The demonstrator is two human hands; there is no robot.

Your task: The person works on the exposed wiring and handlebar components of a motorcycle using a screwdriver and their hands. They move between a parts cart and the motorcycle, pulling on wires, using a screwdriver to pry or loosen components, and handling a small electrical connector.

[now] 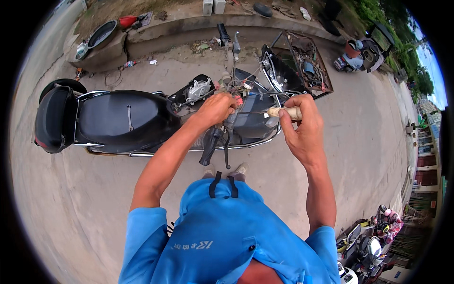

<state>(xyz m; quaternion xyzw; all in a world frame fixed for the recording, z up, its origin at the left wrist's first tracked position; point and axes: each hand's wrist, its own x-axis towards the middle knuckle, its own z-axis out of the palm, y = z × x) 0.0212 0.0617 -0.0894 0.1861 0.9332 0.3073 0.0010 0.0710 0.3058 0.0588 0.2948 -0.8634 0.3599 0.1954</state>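
Observation:
A black electric scooter (127,123) stands crosswise in front of me, its front cover open and wires (236,85) bundled at the handlebar stem. My right hand (300,123) grips a pale-handled screwdriver (283,112), its thin shaft pointing left to the stem. My left hand (218,106) has its fingers closed at the stem, next to a red piece (239,101); what they hold is hidden. The black left-side grip (208,151) and brake lever hang below that hand. A metal wrench (129,118) lies on the seat.
Behind the scooter are a concrete ledge (165,31), a black tub (101,34) and a red basin (126,21). A rusty metal box of tools and parts (307,61) sits at back right, near another scooter (354,59). Parked two-wheelers (373,248) stand at lower right.

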